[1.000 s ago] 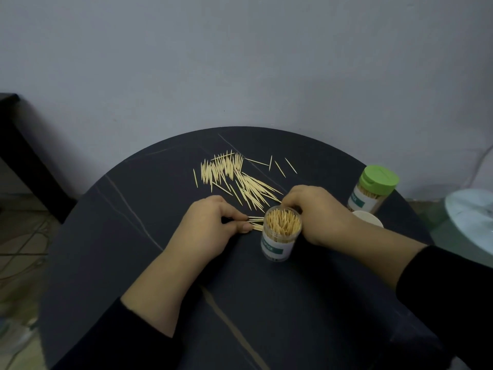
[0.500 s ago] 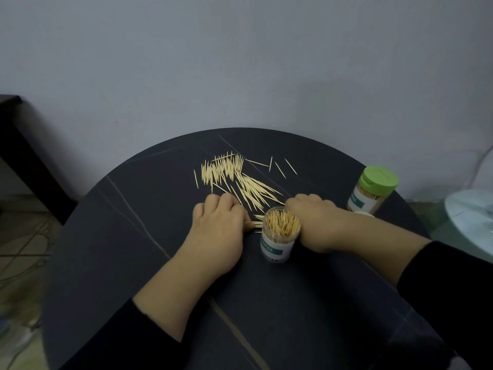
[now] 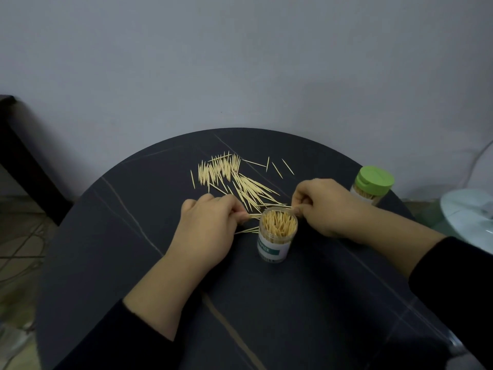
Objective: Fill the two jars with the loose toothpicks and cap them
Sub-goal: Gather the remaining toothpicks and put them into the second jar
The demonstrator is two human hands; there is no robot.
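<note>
An open clear jar point(image 3: 276, 236), packed with upright toothpicks, stands mid-table. Just behind it, both hands pinch one small bundle of toothpicks point(image 3: 254, 216) lying sideways: my left hand point(image 3: 210, 231) holds its left end, my right hand point(image 3: 328, 206) its right end beside the jar's rim. A loose pile of toothpicks point(image 3: 234, 180) is spread on the table beyond the hands. A few more lie left of the jar. The second jar point(image 3: 372, 186), capped with a green lid, stands at the right edge.
The round dark table point(image 3: 293, 316) has pale veins and stands against a grey wall. A pale round object point(image 3: 469, 209) sits off the table at the right. Dark furniture point(image 3: 16, 156) is at the left.
My left hand has turned from flat on the table to pinching the toothpicks' left end. My right hand has lifted off the jar's side and taken the other end.
</note>
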